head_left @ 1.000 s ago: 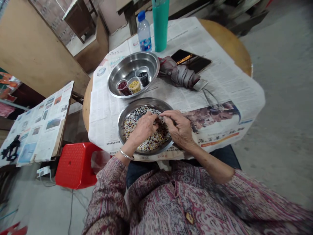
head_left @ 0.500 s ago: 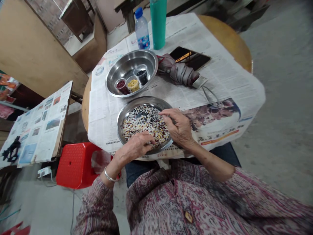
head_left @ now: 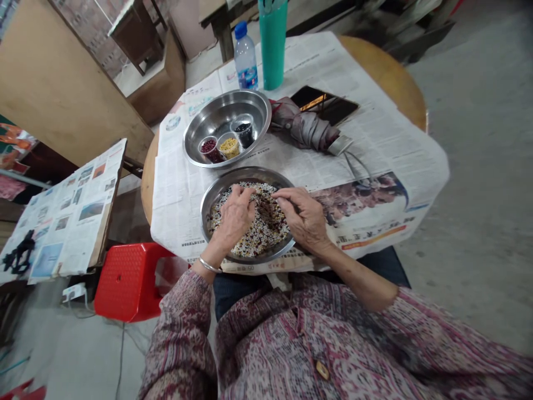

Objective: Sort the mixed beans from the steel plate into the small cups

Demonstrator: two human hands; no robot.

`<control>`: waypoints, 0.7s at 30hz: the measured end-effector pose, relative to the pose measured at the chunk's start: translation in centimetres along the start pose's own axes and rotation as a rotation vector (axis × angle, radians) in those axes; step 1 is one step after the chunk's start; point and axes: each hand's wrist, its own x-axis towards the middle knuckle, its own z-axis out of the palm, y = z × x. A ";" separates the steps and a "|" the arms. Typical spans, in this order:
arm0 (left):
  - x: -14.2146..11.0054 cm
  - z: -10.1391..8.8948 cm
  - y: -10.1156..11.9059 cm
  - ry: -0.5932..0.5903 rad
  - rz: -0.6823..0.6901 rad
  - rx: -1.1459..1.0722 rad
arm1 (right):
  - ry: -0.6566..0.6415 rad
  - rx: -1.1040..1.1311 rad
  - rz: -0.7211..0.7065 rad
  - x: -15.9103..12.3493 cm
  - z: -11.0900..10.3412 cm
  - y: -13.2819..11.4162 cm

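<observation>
A steel pan [head_left: 210, 195] near the table's front edge holds a heap of mixed beans [head_left: 266, 225], white, red, yellow and dark. My left hand [head_left: 233, 218] lies over the beans with its fingers curled, their tips pressed into the heap at the far side. My right hand [head_left: 303, 214] rests on the pan's right rim, thumb and fingers pinched together over the beans; what they hold is too small to make out. Behind stands a second steel pan [head_left: 216, 114] with three small cups: red beans [head_left: 207, 146], yellow beans [head_left: 229, 146], black beans [head_left: 242, 129].
Newspaper [head_left: 375, 161] covers the round wooden table [head_left: 395, 75]. A folded grey umbrella [head_left: 306, 126], a dark phone [head_left: 327, 104], a water bottle [head_left: 245, 55] and a teal flask [head_left: 273, 41] lie behind. A red stool [head_left: 127, 280] and a paper-covered board [head_left: 66, 214] stand left.
My left hand moved from the pan's near rim forward over the beans to the far side. My right hand has stayed at the right rim.
</observation>
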 end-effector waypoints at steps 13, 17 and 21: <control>0.2 1.5 2.3 -0.210 0.328 0.013 | 0.008 0.007 0.079 -0.1 -0.2 -0.5; -1.5 0.5 1.5 -0.233 0.401 0.091 | -0.002 -0.005 0.084 -0.1 -0.2 -0.5; -4.0 -1.5 -1.0 -0.145 0.286 0.164 | -0.004 -0.010 0.076 0.0 -0.2 -0.5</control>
